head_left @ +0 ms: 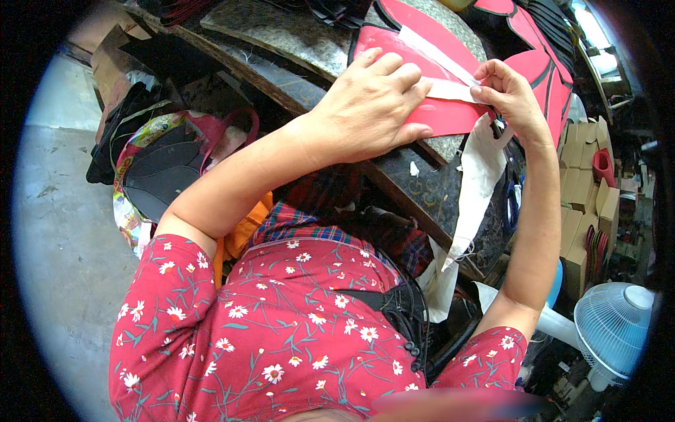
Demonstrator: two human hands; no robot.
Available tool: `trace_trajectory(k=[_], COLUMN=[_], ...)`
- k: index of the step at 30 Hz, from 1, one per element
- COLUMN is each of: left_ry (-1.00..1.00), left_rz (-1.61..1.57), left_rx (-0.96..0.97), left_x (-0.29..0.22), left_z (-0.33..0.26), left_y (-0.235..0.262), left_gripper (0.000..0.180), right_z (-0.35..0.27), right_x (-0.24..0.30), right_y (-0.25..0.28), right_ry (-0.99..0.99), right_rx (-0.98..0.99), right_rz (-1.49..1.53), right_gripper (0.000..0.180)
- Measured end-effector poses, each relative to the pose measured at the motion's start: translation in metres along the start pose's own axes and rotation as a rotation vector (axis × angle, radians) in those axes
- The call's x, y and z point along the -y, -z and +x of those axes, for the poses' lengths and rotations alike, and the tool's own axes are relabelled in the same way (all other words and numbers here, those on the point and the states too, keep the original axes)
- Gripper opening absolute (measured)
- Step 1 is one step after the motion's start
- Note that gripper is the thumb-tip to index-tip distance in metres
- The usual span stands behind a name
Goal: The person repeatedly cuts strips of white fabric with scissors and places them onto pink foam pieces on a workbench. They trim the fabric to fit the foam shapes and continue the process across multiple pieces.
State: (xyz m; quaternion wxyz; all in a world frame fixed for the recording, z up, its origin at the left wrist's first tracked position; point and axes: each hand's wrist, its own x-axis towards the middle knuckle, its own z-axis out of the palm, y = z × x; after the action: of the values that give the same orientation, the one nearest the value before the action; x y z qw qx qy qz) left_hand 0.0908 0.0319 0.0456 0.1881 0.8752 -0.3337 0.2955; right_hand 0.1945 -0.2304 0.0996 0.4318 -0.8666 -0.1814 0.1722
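Observation:
A coral-red flat panel (450, 121) with a dark edge lies on the worktable (415, 190). My left hand (373, 105) rests palm down on it, fingers bent over its surface and thumb apart near its lower edge. Between finger and thumb, my right hand (512, 98) pinches the end of a white strip (451, 91), which runs across the panel to my left forefinger. A second white strip (436, 53) slants over the panel above it. Below my right hand, a wide length of white material (479, 176) hangs down the table's front.
More red dark-edged pieces (534, 70) lie beyond my right hand. A stone slab (281, 35) sits on the table at the back. Cardboard boxes (580, 176) and a blue fan (613, 330) stand at the right; a colourful bag (162, 169) is at the left.

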Motion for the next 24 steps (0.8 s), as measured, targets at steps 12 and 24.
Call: trace_trajectory(k=[12, 24], left_ry=[0.063, -0.061], left_rz=[0.054, -0.083], left_rx=[0.07, 0.153], left_x=[-0.019, 0.005], left_z=[0.007, -0.009], left_y=[-0.01, 0.001], left_gripper=[0.055, 0.059], right_z=[0.001, -0.008], right_x=[-0.011, 0.012], right_y=[-0.007, -0.005], right_ry=[0.029, 0.009], right_rx=[-0.064, 0.01], right_rz=[0.023, 0.008], right_gripper=[0.019, 0.02])
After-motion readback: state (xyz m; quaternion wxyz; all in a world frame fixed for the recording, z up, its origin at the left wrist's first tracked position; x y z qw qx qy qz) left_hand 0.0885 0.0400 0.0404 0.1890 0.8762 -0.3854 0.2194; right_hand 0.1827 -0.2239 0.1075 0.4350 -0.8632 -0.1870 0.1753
